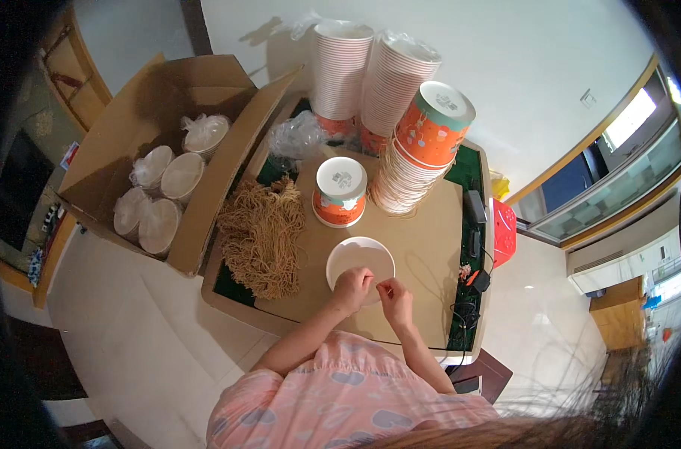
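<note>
Both hands are over a white paper bucket that stands mouth up near the table's front edge. My left hand is closed in a pinch at its near rim. My right hand is pinched too, just right of that rim, a small gap from the left. Whatever the fingertips hold is too fine to make out. Behind the bucket an orange paper bucket stands upside down. To the left lies a tangled heap of tan twine cords. A leaning stack of upturned buckets has cord loops hanging about it.
Two tall stacks of white paper buckets stand against the wall beside crumpled clear plastic. An open cardboard box at left holds several bagged stacks. Black cables and adapters line the table's right edge, near a red stool.
</note>
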`<state>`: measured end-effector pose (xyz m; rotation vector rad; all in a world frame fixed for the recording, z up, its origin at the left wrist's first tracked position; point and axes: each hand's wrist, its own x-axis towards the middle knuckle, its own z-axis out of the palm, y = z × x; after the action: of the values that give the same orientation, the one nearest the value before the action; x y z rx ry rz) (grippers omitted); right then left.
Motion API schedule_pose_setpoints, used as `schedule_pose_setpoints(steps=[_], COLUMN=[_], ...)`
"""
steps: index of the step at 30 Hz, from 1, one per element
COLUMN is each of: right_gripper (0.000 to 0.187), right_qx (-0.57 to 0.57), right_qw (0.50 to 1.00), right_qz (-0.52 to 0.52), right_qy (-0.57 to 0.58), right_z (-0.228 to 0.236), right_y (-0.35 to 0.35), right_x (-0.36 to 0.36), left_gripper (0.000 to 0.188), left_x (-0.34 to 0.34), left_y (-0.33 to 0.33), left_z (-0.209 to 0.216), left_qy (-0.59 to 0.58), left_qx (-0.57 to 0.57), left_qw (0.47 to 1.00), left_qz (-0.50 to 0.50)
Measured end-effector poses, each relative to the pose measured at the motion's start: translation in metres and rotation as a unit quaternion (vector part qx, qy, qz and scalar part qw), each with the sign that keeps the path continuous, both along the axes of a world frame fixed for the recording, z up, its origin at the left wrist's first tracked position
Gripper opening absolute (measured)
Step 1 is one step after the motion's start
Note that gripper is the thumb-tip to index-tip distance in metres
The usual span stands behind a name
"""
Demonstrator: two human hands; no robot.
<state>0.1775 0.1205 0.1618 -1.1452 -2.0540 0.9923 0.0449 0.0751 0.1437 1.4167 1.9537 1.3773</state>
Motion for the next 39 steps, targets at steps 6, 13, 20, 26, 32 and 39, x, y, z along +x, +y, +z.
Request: schedule_pose_setpoints(steps=[6, 13, 20, 26, 32, 39], right_gripper=[0.005, 0.007, 0.010, 0.009, 0.007, 0.004], right_qx=[0.048, -0.060, -0.057, -0.040, -0.093, -0.075], right_qw=[0.999, 0.998, 0.996, 0.996, 0.987, 0.990], right_qz=[0.008, 0.010, -0.022, 0.007, -0.014, -0.022], right_qy=[0.009, 0.014, 0.060, 0.084, 0.133, 0.116], right_z=[-0.009, 0.017, 0.011, 0.016, 0.008, 0.017], right_y=[0.007, 0.000, 0.005, 0.005, 0.009, 0.007], right_x=[0.002, -0.005, 0.000, 0.004, 0.009, 0.012], left_gripper=[0.006, 0.012, 0.020, 0.017, 0.017, 0.017], left_x=[0.002, -0.006, 0.003, -0.003, 0.001, 0.008], left_y=[0.011, 0.007, 0.001, 0.003, 0.004, 0.003], left_z=[-0.001, 0.001, -0.002, 0.002, 0.000, 0.006], left_qy=[0.092, -0.131, -0.291, -0.224, -0.460, -0.214], left_qx=[0.035, -0.008, -0.044, -0.149, -0.056, -0.075], left_qw=[0.994, 0.989, 0.951, 0.953, 0.876, 0.968], left_qz=[0.039, -0.070, -0.094, -0.140, -0.137, -0.106])
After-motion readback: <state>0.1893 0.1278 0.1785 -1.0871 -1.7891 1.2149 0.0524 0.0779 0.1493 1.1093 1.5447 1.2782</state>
